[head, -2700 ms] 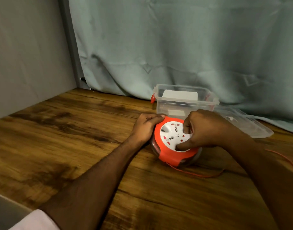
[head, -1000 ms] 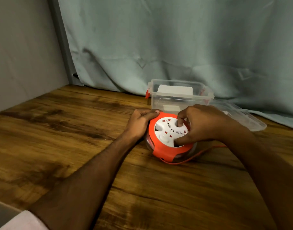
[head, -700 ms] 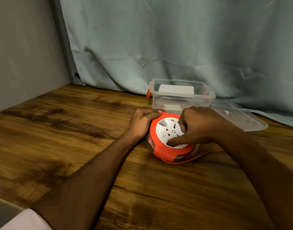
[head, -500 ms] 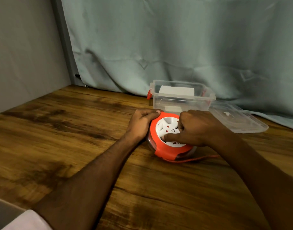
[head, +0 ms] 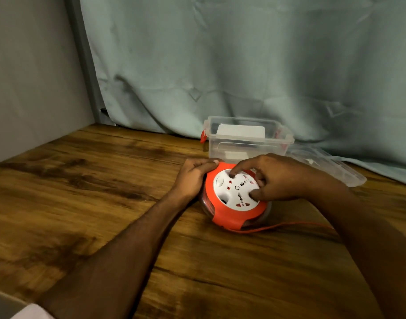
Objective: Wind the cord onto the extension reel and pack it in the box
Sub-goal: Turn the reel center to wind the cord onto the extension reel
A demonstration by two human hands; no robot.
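Note:
An orange extension reel point(head: 229, 218) with a white socket face lies flat on the wooden table point(head: 105, 192). My left hand point(head: 194, 178) grips its left rim. My right hand point(head: 278, 178) rests on the white socket face, with fingertips and thumb pressed into it. A thin orange cord point(head: 282, 226) leaves the reel's lower right side and runs right under my right forearm. Just behind the reel stands a clear plastic box point(head: 248, 140) with red latches, open, with a white object inside.
The box's clear lid point(head: 328, 166) lies flat to the right of the box. A grey-green curtain point(head: 243, 65) hangs behind the table, and a grey wall point(head: 31, 72) closes the left side.
My right hand has turned the white socket face round while my left hand held the rim still. The loose cord on the table has become shorter and straighter.

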